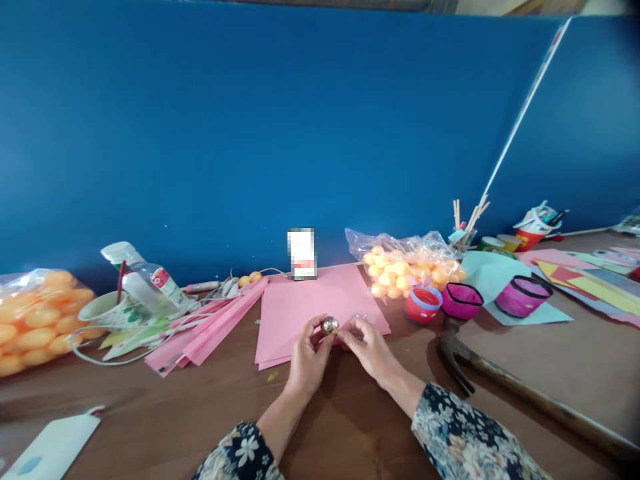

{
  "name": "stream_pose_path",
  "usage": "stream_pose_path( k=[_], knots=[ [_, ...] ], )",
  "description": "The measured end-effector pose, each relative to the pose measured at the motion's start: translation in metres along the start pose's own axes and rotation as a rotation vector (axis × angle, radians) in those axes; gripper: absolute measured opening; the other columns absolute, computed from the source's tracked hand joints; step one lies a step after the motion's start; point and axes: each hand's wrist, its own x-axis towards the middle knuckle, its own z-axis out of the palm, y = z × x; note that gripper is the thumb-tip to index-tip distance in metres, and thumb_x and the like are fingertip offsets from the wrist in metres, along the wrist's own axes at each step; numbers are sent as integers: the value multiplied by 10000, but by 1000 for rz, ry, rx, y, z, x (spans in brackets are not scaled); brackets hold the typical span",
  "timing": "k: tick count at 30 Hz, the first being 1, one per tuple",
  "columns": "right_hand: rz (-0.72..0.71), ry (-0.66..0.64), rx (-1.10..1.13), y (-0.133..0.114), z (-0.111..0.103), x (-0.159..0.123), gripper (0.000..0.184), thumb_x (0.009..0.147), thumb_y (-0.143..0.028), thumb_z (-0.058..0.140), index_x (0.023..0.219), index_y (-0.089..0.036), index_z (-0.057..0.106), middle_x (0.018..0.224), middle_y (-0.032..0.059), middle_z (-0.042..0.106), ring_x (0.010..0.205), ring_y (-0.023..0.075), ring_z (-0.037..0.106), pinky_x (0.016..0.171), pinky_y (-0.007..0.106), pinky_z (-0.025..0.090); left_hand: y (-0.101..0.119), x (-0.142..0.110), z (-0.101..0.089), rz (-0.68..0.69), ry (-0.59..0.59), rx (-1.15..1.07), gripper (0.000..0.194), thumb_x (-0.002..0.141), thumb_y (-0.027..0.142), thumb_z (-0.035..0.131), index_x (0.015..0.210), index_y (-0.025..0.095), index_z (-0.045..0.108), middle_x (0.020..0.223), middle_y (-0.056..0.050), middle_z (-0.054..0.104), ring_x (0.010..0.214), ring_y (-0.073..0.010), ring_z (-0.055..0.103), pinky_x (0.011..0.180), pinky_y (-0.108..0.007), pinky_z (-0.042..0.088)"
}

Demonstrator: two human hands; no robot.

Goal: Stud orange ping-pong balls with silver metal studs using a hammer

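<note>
Left grip (311, 353) on shiny ball (329, 325)

This looks like a craft work spot: a brown bench (360, 427) against a blue partition (310, 133), spread with pink paper sheets (310, 300), loose coloured paper (590, 280), bags of orange balls (400, 270), a cup of wooden sticks (465, 235) and a claw hammer (530, 393). Whether it is a workshop or a classroom, I cannot tell.

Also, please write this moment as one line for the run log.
left hand: holds shiny round object | right hand: fingertips close beside it | beyond: pink paper | right side: hammer
</note>
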Motion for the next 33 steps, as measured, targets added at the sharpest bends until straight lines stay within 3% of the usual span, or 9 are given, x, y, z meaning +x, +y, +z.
stream_pose_path(
  k=[6, 33],
  knots=[
    [67, -1, 132, -7, 2, -1, 326, 666, -470, 652, 740, -162, 575, 760, 39, 647, 713, 187, 626, 674, 306, 511, 1, -1, 2, -24, 5, -21, 374, 707, 238, 628, 1057, 177, 509, 1030, -86, 622, 954, -208, 600, 846, -346, 472],
    [92, -2, 94, -8, 0, -1, 356, 645, -508, 650, 698, -160, 598, 684, 24, 629, 678, 179, 608, 641, 300, 512, 1, 0, 1, -30, -1, -42, 383, 697, 241, 640, 1053, 172, 518, 1030, -95, 632, 966, -220, 601, 848, -364, 477]
  ],
)
